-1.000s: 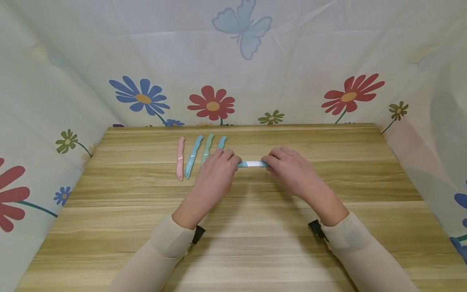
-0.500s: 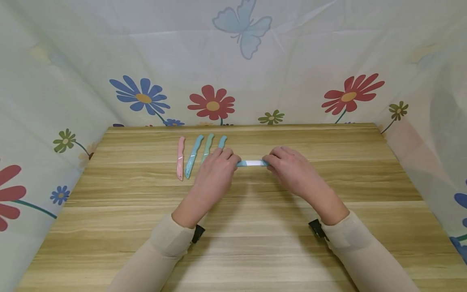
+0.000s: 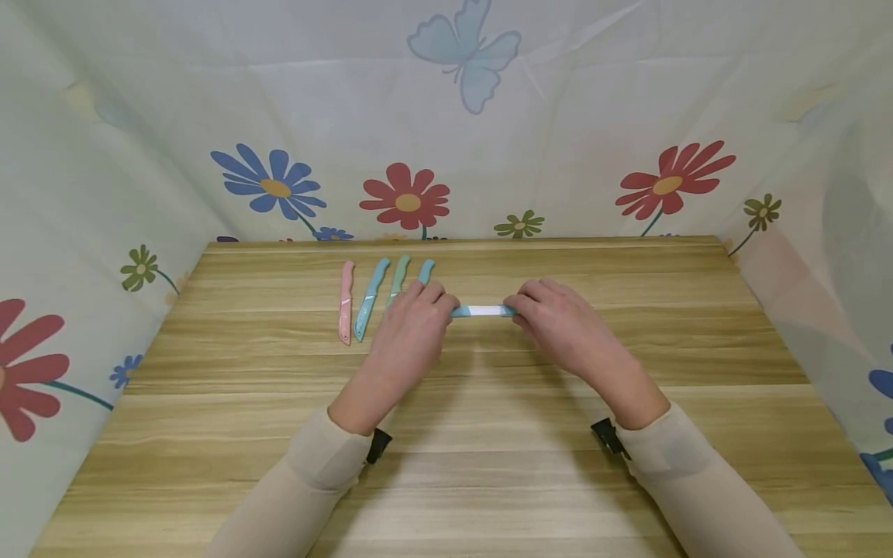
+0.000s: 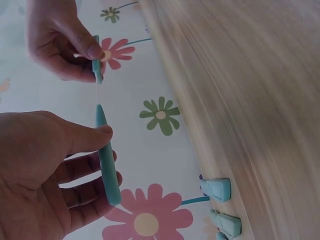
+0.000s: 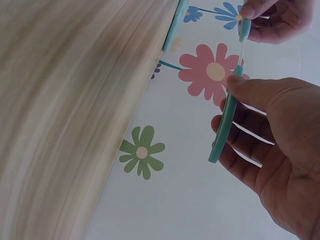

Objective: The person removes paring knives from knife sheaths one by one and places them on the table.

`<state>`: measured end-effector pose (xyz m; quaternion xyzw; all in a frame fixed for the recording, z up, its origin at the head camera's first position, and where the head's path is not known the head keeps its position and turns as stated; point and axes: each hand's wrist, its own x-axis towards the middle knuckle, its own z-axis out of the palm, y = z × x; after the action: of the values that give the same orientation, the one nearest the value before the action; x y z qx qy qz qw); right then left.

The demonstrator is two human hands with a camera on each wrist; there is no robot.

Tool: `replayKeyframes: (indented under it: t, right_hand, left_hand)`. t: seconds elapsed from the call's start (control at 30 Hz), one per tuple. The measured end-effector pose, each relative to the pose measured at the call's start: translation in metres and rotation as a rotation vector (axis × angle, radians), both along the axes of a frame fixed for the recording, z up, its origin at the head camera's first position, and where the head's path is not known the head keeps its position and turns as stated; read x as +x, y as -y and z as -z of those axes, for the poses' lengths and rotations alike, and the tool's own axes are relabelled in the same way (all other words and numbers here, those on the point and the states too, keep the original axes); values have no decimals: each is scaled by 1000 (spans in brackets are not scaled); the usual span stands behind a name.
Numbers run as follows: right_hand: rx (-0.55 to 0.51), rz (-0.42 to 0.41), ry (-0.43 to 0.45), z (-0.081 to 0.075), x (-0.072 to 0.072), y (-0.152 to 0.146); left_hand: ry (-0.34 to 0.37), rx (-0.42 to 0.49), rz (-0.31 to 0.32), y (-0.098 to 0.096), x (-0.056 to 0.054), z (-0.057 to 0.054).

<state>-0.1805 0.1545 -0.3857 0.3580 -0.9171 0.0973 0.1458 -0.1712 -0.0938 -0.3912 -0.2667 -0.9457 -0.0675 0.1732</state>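
left hand (image 3: 413, 325) and right hand (image 3: 563, 325), fingers curled inward, pinch respectively the blue handle (image 4: 108, 167) and blue sheath (image 5: 227, 116) of a knife (image 3: 483, 311), its white blade (image 3: 487, 311) showing between them

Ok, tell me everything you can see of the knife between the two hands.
The knife has light-blue, plastic-looking parts at both ends and a narrow white stretch of blade bare between them; the blade's tip is out of sight. It lies crosswise before the person, clear of the table. The left hand pinches one blue part, the right hand the other.
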Motion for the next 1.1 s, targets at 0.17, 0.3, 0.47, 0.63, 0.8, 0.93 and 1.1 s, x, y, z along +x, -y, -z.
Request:
replayKeyframes:
  t: [0.17,0.3,0.47,0.63,0.8,0.93,1.1]
  right_hand:
    - [-10,0,2,-1,-1,-1]
    - [-11,0,11,-1,-1,-2]
    - [-6,6,18,-2,-1,-3]
    - [-4,10,16,-2,-2,-3]
    - [-1,11,18,-2,-3,-4]
    - [5,11,18,-2,-3,-5]
    - [-5,2,5,-2,-3,-7]
  left_hand:
    - [-3,3,-4,1,0,-1]
    - [6,0,-6,2,-1,-2]
    - [19,4,-12,2,-1,-4]
    - [18,7,-15,2,-1,-4]
    - [16,8,-21,3,-1,-4]
    - [16,4,-25,3,-1,-4]
    - [13,3,-36,4,-2,-4]
